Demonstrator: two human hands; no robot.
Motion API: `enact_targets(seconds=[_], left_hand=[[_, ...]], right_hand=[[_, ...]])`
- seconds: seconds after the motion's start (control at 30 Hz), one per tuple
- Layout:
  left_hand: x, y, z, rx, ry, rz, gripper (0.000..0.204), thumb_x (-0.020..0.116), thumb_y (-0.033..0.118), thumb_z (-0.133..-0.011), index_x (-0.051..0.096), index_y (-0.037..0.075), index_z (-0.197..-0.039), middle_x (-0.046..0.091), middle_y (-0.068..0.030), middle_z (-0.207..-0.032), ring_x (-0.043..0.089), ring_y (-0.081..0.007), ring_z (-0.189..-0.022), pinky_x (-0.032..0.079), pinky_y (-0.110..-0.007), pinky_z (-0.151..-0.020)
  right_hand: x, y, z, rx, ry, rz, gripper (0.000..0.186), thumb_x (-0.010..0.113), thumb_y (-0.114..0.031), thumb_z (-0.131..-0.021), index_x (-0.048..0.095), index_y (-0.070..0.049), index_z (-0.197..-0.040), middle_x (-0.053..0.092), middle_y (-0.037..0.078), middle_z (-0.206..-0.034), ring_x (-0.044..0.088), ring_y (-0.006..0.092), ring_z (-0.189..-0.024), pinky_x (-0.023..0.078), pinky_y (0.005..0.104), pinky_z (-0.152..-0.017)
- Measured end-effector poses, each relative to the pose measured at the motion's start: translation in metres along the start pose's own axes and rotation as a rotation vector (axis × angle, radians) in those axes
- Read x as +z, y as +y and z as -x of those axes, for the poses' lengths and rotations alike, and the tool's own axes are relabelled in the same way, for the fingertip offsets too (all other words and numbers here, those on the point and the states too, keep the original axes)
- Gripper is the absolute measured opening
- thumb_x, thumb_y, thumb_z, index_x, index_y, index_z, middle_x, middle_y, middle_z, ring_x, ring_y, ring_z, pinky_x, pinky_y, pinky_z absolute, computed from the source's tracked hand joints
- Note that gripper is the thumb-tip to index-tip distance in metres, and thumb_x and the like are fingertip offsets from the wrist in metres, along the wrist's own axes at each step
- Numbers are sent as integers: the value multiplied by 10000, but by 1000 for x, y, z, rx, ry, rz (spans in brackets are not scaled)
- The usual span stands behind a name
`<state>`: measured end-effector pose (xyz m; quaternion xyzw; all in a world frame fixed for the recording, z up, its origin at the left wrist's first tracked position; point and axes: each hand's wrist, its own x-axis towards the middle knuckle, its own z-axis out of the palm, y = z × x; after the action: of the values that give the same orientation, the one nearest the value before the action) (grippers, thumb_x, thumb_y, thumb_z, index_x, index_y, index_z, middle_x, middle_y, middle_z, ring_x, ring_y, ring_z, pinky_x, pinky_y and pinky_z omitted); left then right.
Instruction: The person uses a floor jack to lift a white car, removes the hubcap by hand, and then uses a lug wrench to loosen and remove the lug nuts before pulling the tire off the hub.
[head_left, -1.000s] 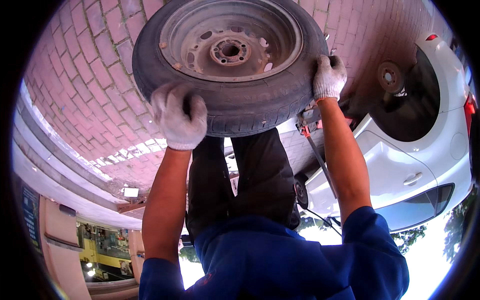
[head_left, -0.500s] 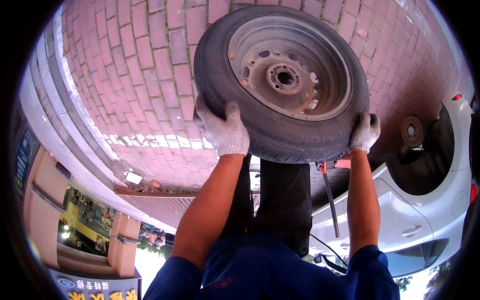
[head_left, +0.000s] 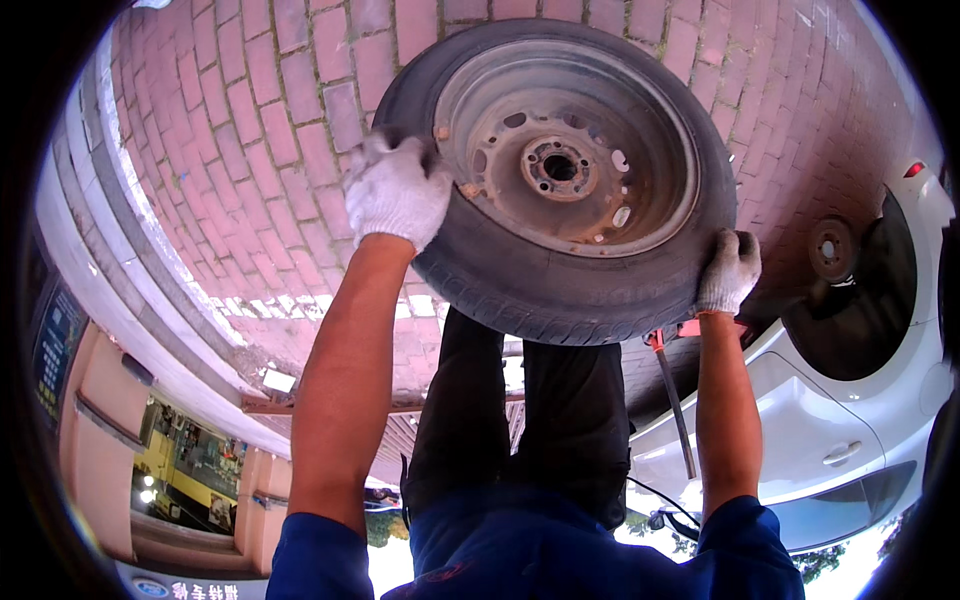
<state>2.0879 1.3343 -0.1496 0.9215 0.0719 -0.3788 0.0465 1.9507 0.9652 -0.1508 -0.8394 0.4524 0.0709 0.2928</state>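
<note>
A car wheel (head_left: 570, 300), a black tyre on a rusty, dull steel rim, stands tilted in front of me with its hollow side facing up. My left hand (head_left: 398, 190), in a white knit glove, is at the tyre's left edge, fingers curled at the rim of the tread and a little blurred. On the right edge of the tyre, my right hand (head_left: 730, 272) grips with bent fingers, in a glove soiled grey. The underside of the wheel and whatever bears its weight are hidden.
A white car (head_left: 800, 400) stands at the right, its wheel arch bare around a rusty brake drum or hub (head_left: 832, 250). A red jack (head_left: 690, 328) with a dark bar (head_left: 677, 410) is beside it. Pink brick paving (head_left: 240, 130) spreads ahead; grey steps (head_left: 110, 200) and a shopfront lie left.
My left hand has slid up and left along the tyre's edge. The wheel has shifted slightly down and left, while my right hand keeps its place on it.
</note>
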Motion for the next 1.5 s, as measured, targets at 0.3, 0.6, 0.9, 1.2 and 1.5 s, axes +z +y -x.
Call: enact_targets(seconds=[0.3,0.6,0.9,1.2,1.5], left_hand=[[-6,7,16,12,110,-30,325,581,357,-911,696,113,-1092,566,-193,-1248,519,-400,-1185,421,-487,-1024],[26,0,144,82,238,576,559,570,174,-953,415,28,-1470,373,-301,-1445,399,-488,-1340,340,-519,-1124],[38,1,169,68,301,665,1049,570,632,-898,80,-8,-1570,109,-384,-1563,219,-574,-1420,317,-567,-1135],[38,-87,145,-400,439,1124,922,578,581,-919,211,26,-1558,238,-358,-1544,313,-528,-1394,310,-527,-1137],[62,-14,224,-754,679,1704,716,537,335,-996,242,-72,-1506,584,-279,-1297,582,-355,-1200,445,-395,-1008]], right_hand=[[5,17,-2,19,40,-66,252,631,-167,-838,656,68,-925,666,202,-859,612,277,-798,489,404,-796],[17,172,-58,-61,-388,488,486,463,-363,-1001,530,-46,-1363,540,105,-1362,508,268,-1219,382,392,-1048],[10,72,-53,-429,-567,374,557,410,-384,-1027,418,-95,-1504,387,82,-1583,303,251,-1476,181,357,-1228],[-9,-93,30,-487,117,211,439,424,-263,-1029,580,45,-1300,598,215,-1304,570,331,-1212,427,412,-1051],[81,-245,202,-1521,-57,49,394,480,-230,-991,602,50,-1239,620,244,-1229,565,396,-1153,411,477,-1042]])
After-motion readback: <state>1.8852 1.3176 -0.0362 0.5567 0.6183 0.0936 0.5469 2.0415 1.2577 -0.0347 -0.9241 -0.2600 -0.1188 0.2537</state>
